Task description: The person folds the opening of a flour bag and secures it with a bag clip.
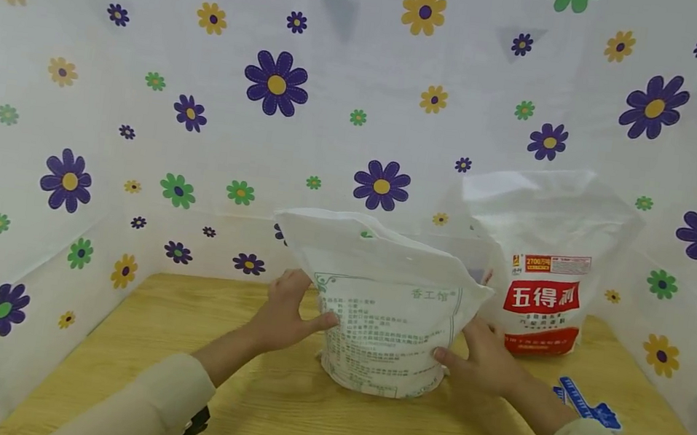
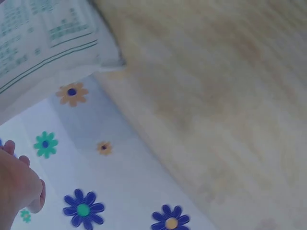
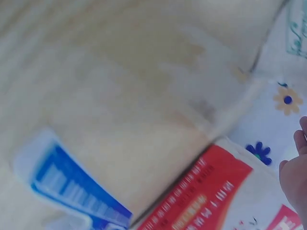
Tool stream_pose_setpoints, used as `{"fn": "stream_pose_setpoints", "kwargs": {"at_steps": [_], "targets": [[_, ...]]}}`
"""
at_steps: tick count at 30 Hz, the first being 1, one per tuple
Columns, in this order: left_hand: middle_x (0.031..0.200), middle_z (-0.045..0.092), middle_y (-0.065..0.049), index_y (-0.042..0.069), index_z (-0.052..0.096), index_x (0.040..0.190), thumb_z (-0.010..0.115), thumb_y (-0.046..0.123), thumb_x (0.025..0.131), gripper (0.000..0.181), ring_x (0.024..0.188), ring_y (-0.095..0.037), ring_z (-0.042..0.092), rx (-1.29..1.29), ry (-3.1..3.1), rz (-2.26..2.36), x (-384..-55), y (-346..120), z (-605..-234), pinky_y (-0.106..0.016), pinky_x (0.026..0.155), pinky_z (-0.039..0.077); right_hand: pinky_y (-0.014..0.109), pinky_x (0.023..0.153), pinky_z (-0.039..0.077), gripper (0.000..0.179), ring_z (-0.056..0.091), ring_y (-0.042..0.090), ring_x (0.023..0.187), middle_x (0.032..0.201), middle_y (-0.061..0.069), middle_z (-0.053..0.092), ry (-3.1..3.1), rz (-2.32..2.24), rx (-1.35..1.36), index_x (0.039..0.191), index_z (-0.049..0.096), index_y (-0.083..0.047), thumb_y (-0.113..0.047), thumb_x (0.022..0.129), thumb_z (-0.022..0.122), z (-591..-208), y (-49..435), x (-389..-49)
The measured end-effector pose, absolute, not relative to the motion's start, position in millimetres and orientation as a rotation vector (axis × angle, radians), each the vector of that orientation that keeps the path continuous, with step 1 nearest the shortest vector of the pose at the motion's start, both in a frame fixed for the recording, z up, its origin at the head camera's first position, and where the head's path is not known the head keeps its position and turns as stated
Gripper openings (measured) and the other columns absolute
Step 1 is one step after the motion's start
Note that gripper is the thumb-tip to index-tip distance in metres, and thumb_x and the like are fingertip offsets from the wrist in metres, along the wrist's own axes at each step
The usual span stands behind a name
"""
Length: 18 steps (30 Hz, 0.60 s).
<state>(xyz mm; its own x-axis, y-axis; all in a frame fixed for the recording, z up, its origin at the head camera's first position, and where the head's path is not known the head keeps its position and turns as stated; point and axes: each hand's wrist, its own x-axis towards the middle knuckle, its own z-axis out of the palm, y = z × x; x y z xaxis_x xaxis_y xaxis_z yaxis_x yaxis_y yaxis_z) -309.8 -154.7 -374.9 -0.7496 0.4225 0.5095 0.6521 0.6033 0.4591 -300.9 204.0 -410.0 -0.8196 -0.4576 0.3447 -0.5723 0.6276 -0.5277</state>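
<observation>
A white flour bag (image 1: pixel 390 326) with green print stands upright in the middle of the wooden table, its wide flat top leaning a little. My left hand (image 1: pixel 282 317) holds its left side, thumb on the printed front and fingers round the edge. On the opposite side my right hand (image 1: pixel 486 364) grips it the same way, its fingers partly hidden behind. In the left wrist view a lower part of the printed bag (image 2: pixel 53 43) shows above the hand (image 2: pixel 19 184). The right wrist view catches the right hand (image 3: pixel 295 177) at its edge.
Behind my right hand stands a second white flour bag (image 1: pixel 545 229) with a red label. Blue-and-white flat pieces (image 1: pixel 591 407) lie on the table (image 1: pixel 268 427) near my right forearm. A white flowered cloth (image 1: pixel 332 142) encloses the back and sides.
</observation>
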Motion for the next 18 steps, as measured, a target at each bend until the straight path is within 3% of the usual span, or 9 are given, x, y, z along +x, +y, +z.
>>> {"fn": "stream_pose_setpoints", "kwargs": {"at_steps": [4, 11, 18], "targets": [[0.145, 0.051, -0.002, 0.029, 0.045, 0.145, 0.053, 0.076, 0.086, 0.076, 0.12, -0.028, 0.041, -0.843, -2.447, -0.903, -308, -157, -356, -0.056, 0.099, 0.021, 0.062, 0.1, 0.018, 0.046, 0.039, 0.037, 0.139, 0.141, 0.002, 0.056, -2.64, 0.928, 0.854, 0.133, 0.048, -0.033, -0.037, 0.093, 0.07, -392, 207, -302], [0.138, 0.053, -0.007, 0.021, 0.052, 0.136, 0.062, 0.061, 0.09, 0.061, 0.12, -0.029, 0.04, -0.796, -2.402, -0.933, -307, -162, -328, -0.054, 0.098, 0.02, 0.064, 0.101, 0.019, 0.037, 0.049, 0.035, 0.13, 0.128, 0.003, 0.065, -2.544, 0.968, 0.88, 0.13, 0.056, -0.022, -0.031, 0.096, 0.067, -365, 211, -304], [0.134, 0.056, -0.006, 0.017, 0.056, 0.134, 0.066, 0.054, 0.091, 0.057, 0.122, -0.027, 0.042, -0.814, -2.326, -0.946, -308, -167, -300, -0.06, 0.106, 0.018, 0.069, 0.103, 0.032, 0.059, 0.052, 0.039, 0.127, 0.133, 0.014, 0.059, -2.465, 1.013, 0.879, 0.145, 0.043, -0.007, -0.023, 0.095, 0.068, -346, 212, -303]]}}
